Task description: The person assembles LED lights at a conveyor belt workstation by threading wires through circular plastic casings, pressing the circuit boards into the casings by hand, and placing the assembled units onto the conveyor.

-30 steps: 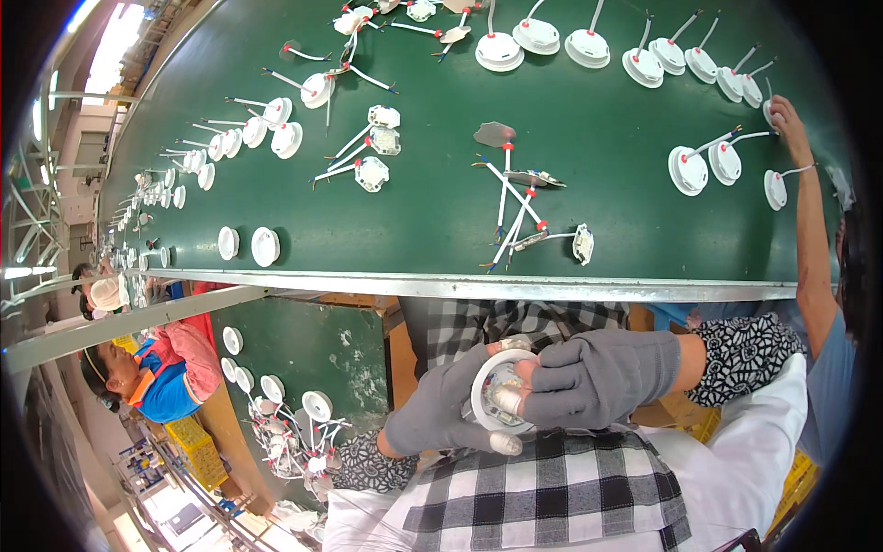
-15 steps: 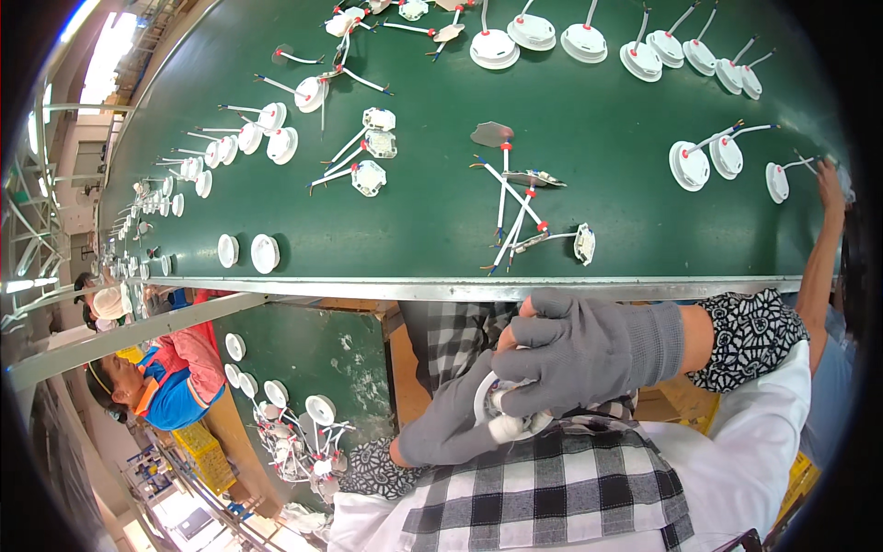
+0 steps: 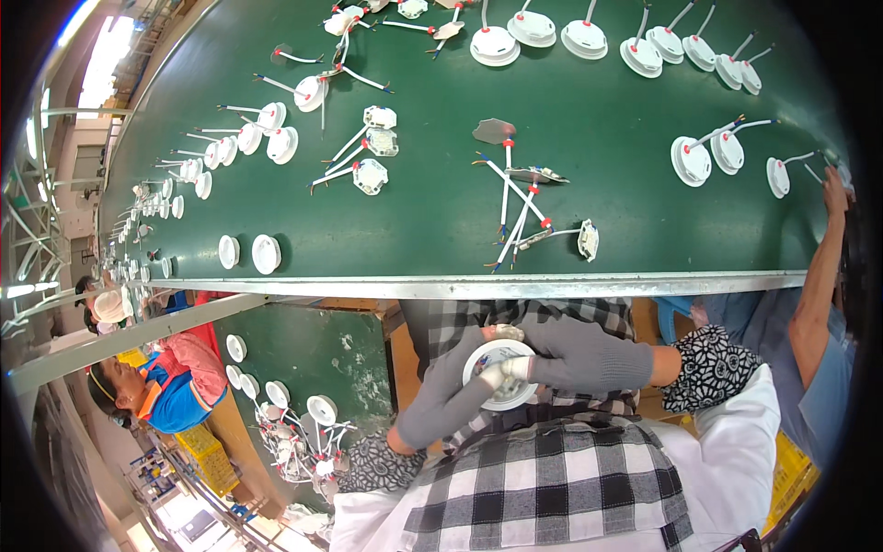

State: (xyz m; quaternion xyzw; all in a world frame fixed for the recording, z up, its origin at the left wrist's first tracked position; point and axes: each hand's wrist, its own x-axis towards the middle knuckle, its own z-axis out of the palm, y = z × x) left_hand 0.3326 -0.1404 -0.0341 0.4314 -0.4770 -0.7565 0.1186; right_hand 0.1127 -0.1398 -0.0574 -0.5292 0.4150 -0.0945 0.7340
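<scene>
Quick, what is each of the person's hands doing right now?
Left hand: grey glove, closed under the round white plastic lamp housing, holding it.
Right hand: grey glove, fingers pressed on the same housing's face.

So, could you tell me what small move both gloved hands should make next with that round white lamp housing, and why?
Probably press the right hand fingertips down while the left hand steadies the round white lamp housing: both grey gloves grip it above the lap, away from the green conveyor belt.
</scene>
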